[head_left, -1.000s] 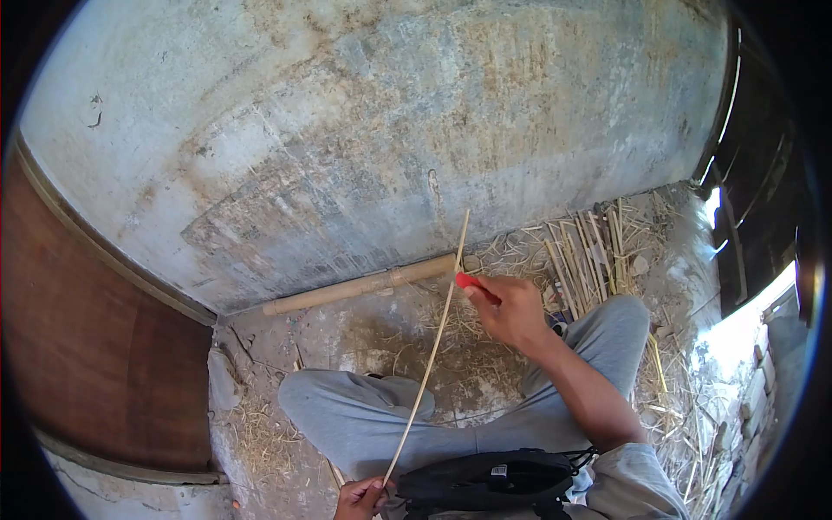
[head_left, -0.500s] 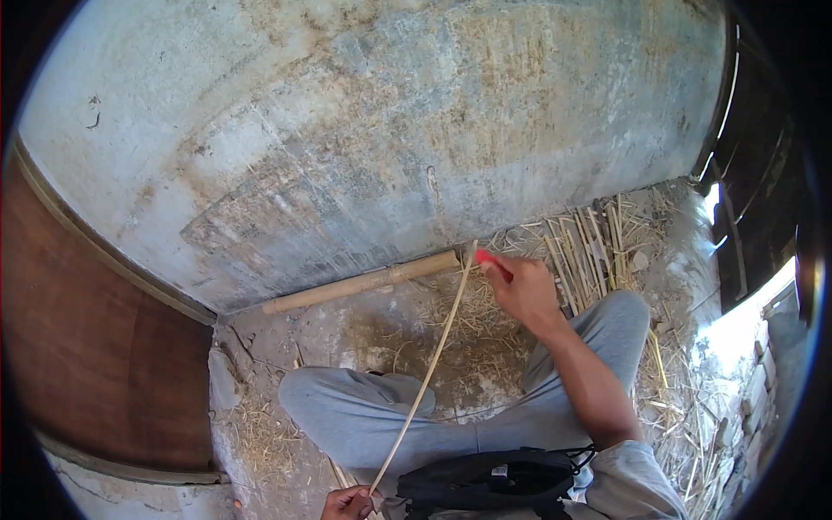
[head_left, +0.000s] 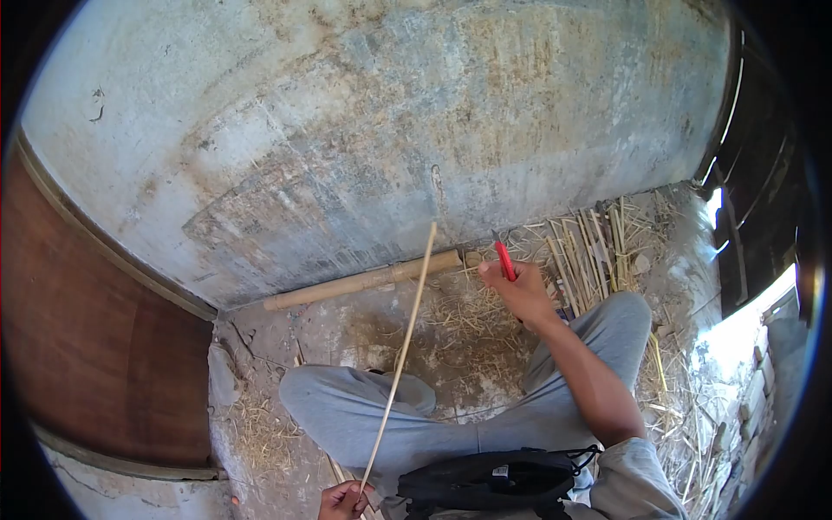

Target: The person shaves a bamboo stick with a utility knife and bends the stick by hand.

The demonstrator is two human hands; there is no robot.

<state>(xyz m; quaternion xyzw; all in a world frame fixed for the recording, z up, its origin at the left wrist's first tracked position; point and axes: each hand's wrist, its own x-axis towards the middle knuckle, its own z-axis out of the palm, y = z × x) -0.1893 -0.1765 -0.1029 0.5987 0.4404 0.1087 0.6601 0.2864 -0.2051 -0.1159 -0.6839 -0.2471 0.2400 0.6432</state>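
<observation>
My left hand (head_left: 344, 501), low in the view, is closed on the lower end of a long thin bamboo strip (head_left: 400, 364). The strip slants up and to the right, its far tip standing free in front of the wall. In my right hand (head_left: 524, 296) is a red utility knife (head_left: 505, 261), its short blade pointing upward. The knife is to the right of the strip's tip, with a gap between them. Part of the knife's handle is hidden in my fingers.
A thick bamboo pole (head_left: 360, 286) lies along the foot of the stained wall (head_left: 390, 130). Cut bamboo sticks (head_left: 585, 260) are heaped at the right, among shavings (head_left: 468, 322). A black bag (head_left: 481, 482) rests at my lap. A brown panel (head_left: 95, 347) stands at left.
The knife has come away from the strip's upper end, tilting upright as my right hand shifted slightly right and down. The strip's tip has swung left and up.
</observation>
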